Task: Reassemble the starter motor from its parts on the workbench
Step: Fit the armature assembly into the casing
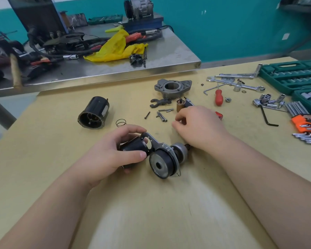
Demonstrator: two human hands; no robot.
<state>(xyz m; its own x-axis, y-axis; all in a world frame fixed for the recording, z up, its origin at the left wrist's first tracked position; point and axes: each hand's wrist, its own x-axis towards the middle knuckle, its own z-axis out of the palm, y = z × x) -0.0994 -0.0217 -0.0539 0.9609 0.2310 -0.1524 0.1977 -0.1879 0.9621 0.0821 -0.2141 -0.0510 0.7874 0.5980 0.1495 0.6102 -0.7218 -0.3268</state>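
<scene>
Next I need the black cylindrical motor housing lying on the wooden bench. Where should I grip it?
Grip the black cylindrical motor housing across its smooth barrel mid-length, coming from above. It lies on its side, open end toward you, with bare bench on either side of the barrel, so fingers probably fit down both flanks.

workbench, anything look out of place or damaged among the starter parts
Nothing looks damaged. The black motor housing lies tipped on its side, a loose spring beside it, bolts scattered. The left hand grips the solenoid assembly; the right hand reaches toward the bolts.

Bright even light; soft shadows; wide-angle edge distortion; top-right corner blurred.
</scene>
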